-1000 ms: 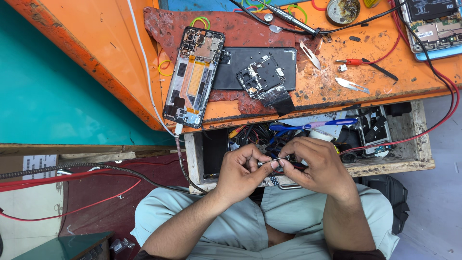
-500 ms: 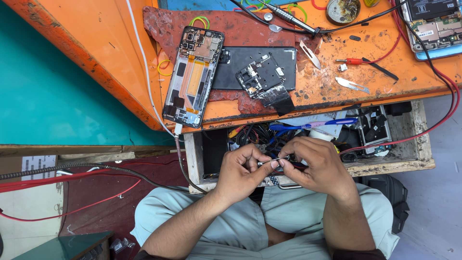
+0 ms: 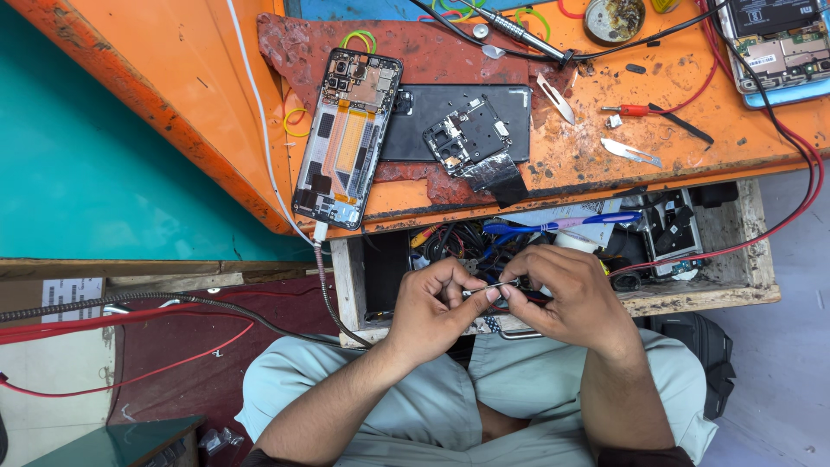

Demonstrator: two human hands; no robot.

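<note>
Over the open drawer (image 3: 726, 294), left hand (image 3: 437, 311) and right hand (image 3: 575, 298) on tweezers (image 3: 493, 287).

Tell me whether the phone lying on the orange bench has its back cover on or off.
Off. The phone lies with circuit boards, orange ribbon cables and camera modules exposed, and a cable plugged into its bottom end.

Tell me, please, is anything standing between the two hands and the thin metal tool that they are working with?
Nothing visible does. The left hand and the right hand both already pinch the thin metal tool between their fingers, over the open drawer in front of the orange bench.
</note>
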